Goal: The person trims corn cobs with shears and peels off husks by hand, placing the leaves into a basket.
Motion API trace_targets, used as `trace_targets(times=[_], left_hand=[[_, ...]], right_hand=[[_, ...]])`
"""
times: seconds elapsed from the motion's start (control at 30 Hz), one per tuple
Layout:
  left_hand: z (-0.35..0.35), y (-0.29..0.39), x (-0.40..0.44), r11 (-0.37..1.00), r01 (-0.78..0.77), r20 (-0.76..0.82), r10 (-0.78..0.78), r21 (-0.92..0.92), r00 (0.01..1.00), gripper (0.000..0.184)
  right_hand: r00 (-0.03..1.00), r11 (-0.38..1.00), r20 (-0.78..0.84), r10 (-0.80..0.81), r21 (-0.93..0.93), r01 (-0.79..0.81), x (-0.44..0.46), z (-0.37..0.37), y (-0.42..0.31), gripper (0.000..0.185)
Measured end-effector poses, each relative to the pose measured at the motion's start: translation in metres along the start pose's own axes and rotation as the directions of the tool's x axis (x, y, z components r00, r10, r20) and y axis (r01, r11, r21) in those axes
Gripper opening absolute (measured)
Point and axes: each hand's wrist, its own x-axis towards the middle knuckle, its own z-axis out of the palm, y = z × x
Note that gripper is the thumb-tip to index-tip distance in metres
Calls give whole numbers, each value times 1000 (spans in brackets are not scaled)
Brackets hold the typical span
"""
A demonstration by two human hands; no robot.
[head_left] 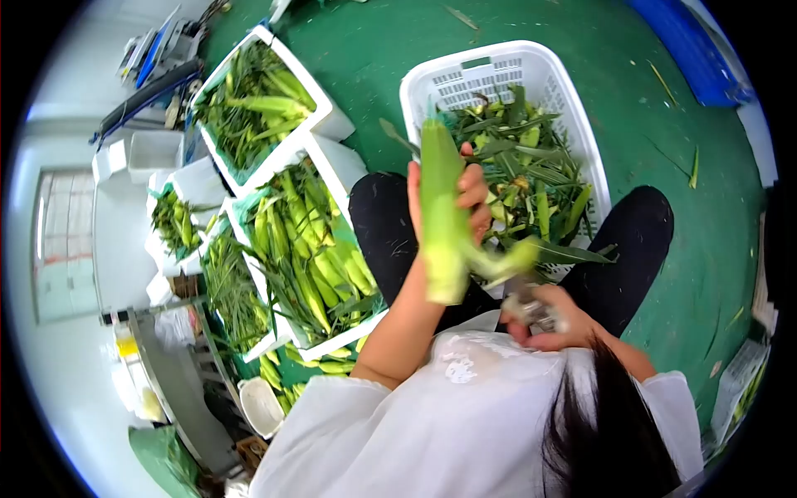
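My left hand [474, 195] is wrapped round a green ear of corn [442, 191], held upright in its husk above my lap. Its lower end is pale and blurred. A light green strip of husk [508, 261] hangs to the right of that end, smeared by motion; whether it is still attached I cannot tell. Close to my shirt, my right hand [560, 319] grips a metal hand tool [531, 310], too blurred to name its kind. Just beyond both hands stands a white plastic basket [596, 166] holding loose husks and leaves [531, 158].
To the left, white foam boxes [332, 120] hold many ears of corn [307, 249] and leaves. More ears [274, 373] lie by a white bowl [261, 407]. A metal rack [170, 390] stands lower left. Husk scraps dot the green floor [664, 158]; a blue object [693, 50] lies upper right.
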Motion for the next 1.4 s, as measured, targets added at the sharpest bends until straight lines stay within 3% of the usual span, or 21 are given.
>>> trace_targets(times=[0.03,0.07,0.1,0.17,0.2,0.3,0.37,0.43,0.47,0.5,0.57,0.63,0.67,0.73,0.77,0.87,1.03,1.13,1.23,1.3,1.4], left_hand=[[5,13,-7,999,-43,100,40,24,994,66],[13,19,-22,910,-166,73,149,379,986,68],[13,29,-36,910,-63,75,35,410,997,71],[5,34,-54,986,-38,-132,60,165,989,77],[28,19,-53,960,-79,-449,198,270,871,78],[-25,18,-75,933,230,-476,-74,278,876,80],[-38,3,-84,923,166,-511,38,347,859,77],[-36,7,-94,960,66,-551,100,272,828,74],[-29,10,-92,972,-51,-558,175,231,811,71],[-16,14,-88,967,-171,-567,251,192,784,68],[-9,22,-88,949,-162,-521,286,272,804,61],[-31,29,-98,914,-113,-521,319,389,792,57],[-22,23,-97,876,-58,-589,369,478,719,52],[-19,13,-91,720,-137,-437,548,680,714,50],[-19,7,-87,743,-213,-427,567,634,704,53],[-22,6,-91,741,-317,-381,604,592,700,58],[-42,12,-118,598,-510,-379,795,618,473,52],[-37,15,-138,396,-548,-290,917,737,273,49],[-22,23,-161,551,-608,-342,833,572,434,43],[-29,38,-168,745,-634,-270,667,208,695,54],[-13,50,-205,751,-658,-255,625,-61,738,55]], right_hand=[[999,991,-49,1,132,6,-1,3,-1,55],[995,928,-95,-35,366,68,-8,9,-9,67],[996,997,-38,-75,20,76,-8,-3,-2,70],[998,998,-8,-55,-44,54,-4,5,-11,72],[994,994,-22,-107,-42,106,1,1,-11,74],[963,964,-48,-264,-53,262,33,-5,-15,80],[911,930,-193,-365,-29,366,57,-23,-20,69],[871,829,-361,-332,328,452,82,-62,-26,52],[817,811,-526,-235,357,463,89,-83,-23,39],[854,914,-494,-164,250,320,90,-120,-1,40],[942,943,-259,212,307,-128,84,-138,33,40],[897,959,-361,256,207,-191,84,-59,35,40],[909,990,-392,141,54,-130,85,-29,32,40],[920,976,-391,-30,-210,-58,92,3,35,46],[939,956,-337,-61,-291,-42,94,27,26,46],[943,924,-330,-36,-371,-94,100,11,33,53],[960,749,-280,25,-630,-204,112,26,39,71],[974,680,-87,-210,-728,82,145,-54,97,73],[936,564,-91,-340,-816,126,174,-95,115,67],[945,601,-176,-277,-798,27,187,-107,102,63],[927,806,-359,-110,-578,-128,210,-139,53,57]])
